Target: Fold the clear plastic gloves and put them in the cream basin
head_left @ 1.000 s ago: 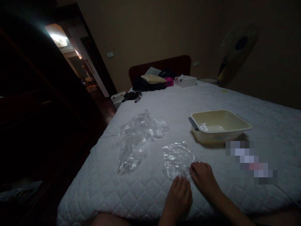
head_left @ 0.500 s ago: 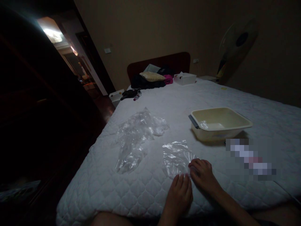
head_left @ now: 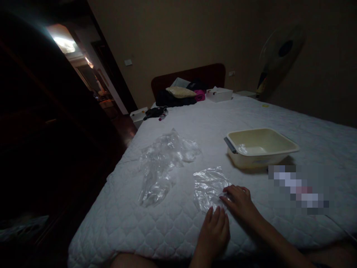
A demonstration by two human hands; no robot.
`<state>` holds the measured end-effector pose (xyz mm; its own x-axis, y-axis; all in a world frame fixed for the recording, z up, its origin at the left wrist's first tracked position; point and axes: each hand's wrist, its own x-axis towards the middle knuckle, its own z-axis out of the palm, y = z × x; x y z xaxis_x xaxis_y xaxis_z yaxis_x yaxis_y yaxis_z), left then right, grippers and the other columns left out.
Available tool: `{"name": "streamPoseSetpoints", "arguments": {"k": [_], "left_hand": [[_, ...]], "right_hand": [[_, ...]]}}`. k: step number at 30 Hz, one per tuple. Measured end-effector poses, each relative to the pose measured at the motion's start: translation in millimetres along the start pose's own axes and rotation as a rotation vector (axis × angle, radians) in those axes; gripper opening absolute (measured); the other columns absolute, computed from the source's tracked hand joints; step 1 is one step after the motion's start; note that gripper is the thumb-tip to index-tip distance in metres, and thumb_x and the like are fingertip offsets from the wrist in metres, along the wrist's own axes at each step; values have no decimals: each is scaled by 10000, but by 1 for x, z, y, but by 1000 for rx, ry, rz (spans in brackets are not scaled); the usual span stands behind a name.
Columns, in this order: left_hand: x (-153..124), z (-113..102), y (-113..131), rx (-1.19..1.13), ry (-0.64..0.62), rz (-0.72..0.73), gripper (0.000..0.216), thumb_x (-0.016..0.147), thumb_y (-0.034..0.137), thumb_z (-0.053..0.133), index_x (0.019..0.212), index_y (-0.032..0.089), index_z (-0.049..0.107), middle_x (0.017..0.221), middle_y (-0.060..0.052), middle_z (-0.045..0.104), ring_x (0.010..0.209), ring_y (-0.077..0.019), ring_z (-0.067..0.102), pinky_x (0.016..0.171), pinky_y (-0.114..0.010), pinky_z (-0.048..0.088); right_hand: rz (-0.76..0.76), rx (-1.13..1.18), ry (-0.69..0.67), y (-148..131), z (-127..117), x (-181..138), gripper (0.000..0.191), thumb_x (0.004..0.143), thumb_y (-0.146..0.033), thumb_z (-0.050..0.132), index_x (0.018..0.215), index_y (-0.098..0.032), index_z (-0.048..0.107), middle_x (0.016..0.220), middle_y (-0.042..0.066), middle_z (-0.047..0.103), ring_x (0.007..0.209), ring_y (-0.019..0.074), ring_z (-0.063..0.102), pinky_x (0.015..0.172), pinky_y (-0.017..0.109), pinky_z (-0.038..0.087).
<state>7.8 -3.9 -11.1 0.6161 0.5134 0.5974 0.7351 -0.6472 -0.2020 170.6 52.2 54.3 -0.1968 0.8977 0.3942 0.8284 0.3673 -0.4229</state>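
Nearest, the left hand (head_left: 214,230) lies back-up on the bed (head_left: 111,227), its fingers loosely stretched and just reaching the near edge of the small clear plastic film (head_left: 209,185); its thumb is hidden, so I cannot tell whether it pinches anything. The right hand (head_left: 240,203), at the film's right side, has a gap between thumb and forefinger; whether any film is caught beneath its fingertips cannot be told. The small film lies on the bed just beyond the hands, nearly flat and finely creased. It should be almost weightless, limp, slick and easy to tear or crumple, so a light pinch at its near corners would suit, with fingertips drawn along it rather than pulled hard. To its left and reaching farther back, a larger heap of clear plastic (head_left: 163,165) looks just as floppy, best lifted by a loose edge. Beyond, on the right, a cream basin (head_left: 260,160) looks rigid, with a grey handle (head_left: 230,144) offering the firmest hold.
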Motion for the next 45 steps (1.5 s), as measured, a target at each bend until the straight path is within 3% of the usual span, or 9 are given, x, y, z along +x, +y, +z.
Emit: {"name": "streamPoseSetpoints", "arguments": {"k": [4,10,14,22,25,28,32,38,45], "left_hand": [[1,1,0,-17,3,-5,276,843,175,417,1070,137,569,1163,-84,603,1146,-215,504,1015,-391,330],[4,0,0,-29,59,-3,266,834,149,405,1023,134,592,1123,-80,625,1114,-219,528,998,-394,347],[3,-2,-1,3,41,12,276,844,163,397,1042,129,586,1152,-96,606,1147,-224,499,1005,-408,329],[3,-7,-1,51,111,-45,344,825,217,442,1136,125,556,1231,-111,546,1202,-254,436,1016,-423,298],[6,-13,-1,2,48,-76,408,822,287,453,1178,104,532,1256,-121,524,1225,-280,403,1017,-443,305],[12,-19,-1,-62,110,-81,370,802,262,451,1117,107,569,1215,-128,553,1214,-291,415,993,-453,345],[27,-24,-1,-86,137,-157,341,781,207,456,1081,103,581,1179,-143,572,1183,-294,449,938,-440,418],[48,-14,-5,-125,7,-131,340,816,259,449,1097,111,571,1159,-125,586,1134,-281,498,945,-434,426],[49,3,7,-98,-48,-148,393,854,320,435,1174,113,527,1264,-107,521,1221,-264,413,991,-420,381]], "right_hand": [[-27,53,-38,-1,3,5,118,826,-311,528,884,-211,556,759,3,649,723,175,597,784,374,317],[-164,-30,-50,-9,-4,9,140,860,-278,502,757,-191,541,767,27,617,763,183,569,790,359,320],[-269,-19,-124,-8,-2,9,132,874,-232,482,805,-207,592,791,17,630,778,163,572,836,361,310],[-219,22,-158,-7,-3,0,138,873,-250,480,883,-235,617,842,16,665,841,180,595,936,459,266],[-164,112,-102,6,-16,0,174,879,-285,457,952,-227,604,896,33,682,870,191,605,915,447,324],[-79,161,-75,31,-30,0,205,868,-316,452,949,-221,615,904,49,677,854,203,610,817,386,426],[-24,162,-95,64,-42,-2,220,872,-286,432,957,-209,619,934,67,656,883,206,601,799,350,460],[-233,13,-170,77,-43,-3,228,887,-260,429,971,-223,638,885,64,676,805,189,610,735,329,463],[-412,-72,-104,99,-40,8,270,901,-210,405,1084,-224,604,1003,73,678,842,183,623,735,327,476]]}}
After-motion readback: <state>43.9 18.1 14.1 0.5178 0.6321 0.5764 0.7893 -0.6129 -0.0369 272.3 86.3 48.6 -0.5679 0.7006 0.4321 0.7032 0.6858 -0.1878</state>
